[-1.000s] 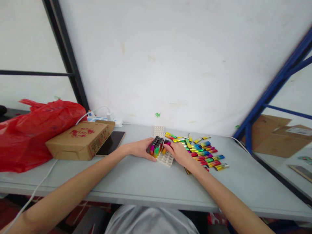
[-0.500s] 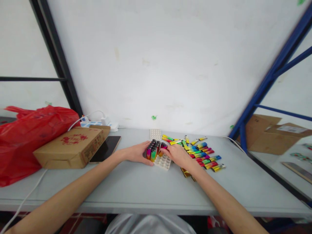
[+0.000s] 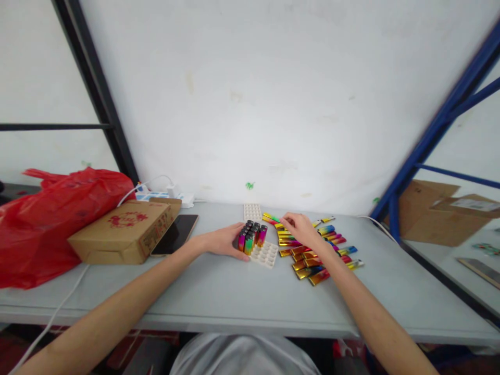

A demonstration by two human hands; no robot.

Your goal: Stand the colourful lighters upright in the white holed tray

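Note:
Several shiny rainbow-coloured lighters [image 3: 249, 245] with black tops stand upright in the left part of a white tray with round holes [image 3: 267, 256]. My left hand [image 3: 228, 242] curves around the tray's left side, thumb at the near edge and fingers behind, gripping it against the lighters. To the right, many loose lighters [image 3: 307, 258] lie flat in a heap. My right hand [image 3: 300, 228] is over the back of this heap, its fingertips pinched on a lighter [image 3: 279, 225]; the hand partly hides it.
A second white tray [image 3: 252, 212] lies near the wall. At left are a cardboard box [image 3: 121, 229], a red plastic bag [image 3: 66, 219], a dark tablet-like device [image 3: 177, 234] and a white power strip [image 3: 187, 200]. A blue frame [image 3: 394, 216] stands at right.
My right hand has left the tray, where a lighter now stands upright, and moved right and back to the loose lighters. My left hand keeps its place at the tray.

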